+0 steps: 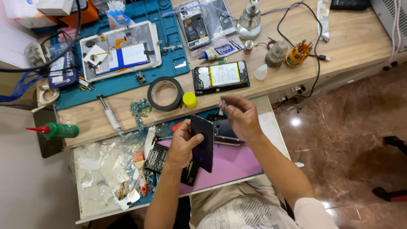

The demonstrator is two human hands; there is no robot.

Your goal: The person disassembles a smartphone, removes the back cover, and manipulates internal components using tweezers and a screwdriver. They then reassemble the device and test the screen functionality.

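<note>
Clamped in my left hand (183,144), the dark phone (202,142) stands on edge above the purple mat (237,163); thin, stiff, slick glass, so I grip its long edges. Right hand (241,116) pinches something tiny.

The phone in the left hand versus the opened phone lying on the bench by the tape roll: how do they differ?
The dark phone is held by the left hand, tilted up on edge over the purple mat; the opened phone lies flat on the wooden bench, untouched.
The held phone shows a plain dark face; the opened phone shows a white and yellow battery inside.
Both are slim dark rectangles of similar size.
</note>
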